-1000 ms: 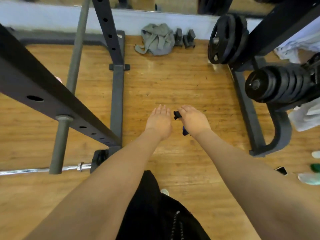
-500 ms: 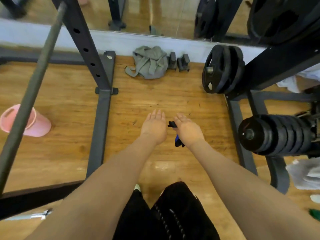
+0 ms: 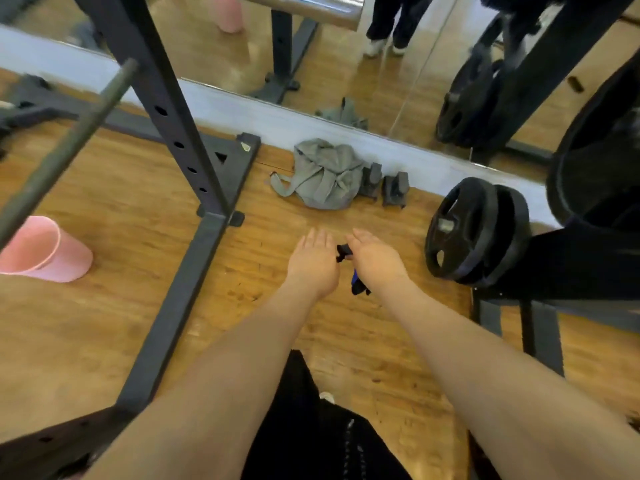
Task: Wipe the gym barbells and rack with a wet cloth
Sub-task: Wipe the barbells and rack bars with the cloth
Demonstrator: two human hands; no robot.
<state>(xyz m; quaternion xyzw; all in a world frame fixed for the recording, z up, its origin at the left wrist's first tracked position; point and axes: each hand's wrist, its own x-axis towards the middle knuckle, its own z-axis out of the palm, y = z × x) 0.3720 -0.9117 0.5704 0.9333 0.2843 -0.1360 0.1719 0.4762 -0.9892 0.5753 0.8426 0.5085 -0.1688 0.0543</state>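
Left hand: the left hand [image 3: 313, 263] is stretched out over the wooden floor [image 3: 104, 306], fingers straight and together, holding nothing.
Right hand: the right hand [image 3: 375, 259] grips a dark cloth [image 3: 356, 289]; one end pokes out between the two hands, the other hangs below the wrist, showing some blue.
Rack: the black rack upright [image 3: 162, 109] rises at left from its floor frame.
Barbell: a grey bar [image 3: 65, 154] slants across the rack.
Plates: black weight plates [image 3: 474, 233] sit on a holder at right.
Floor items: a pink bucket [image 3: 41, 251] at left; a grey bag [image 3: 323, 174] lies by the mirror wall.
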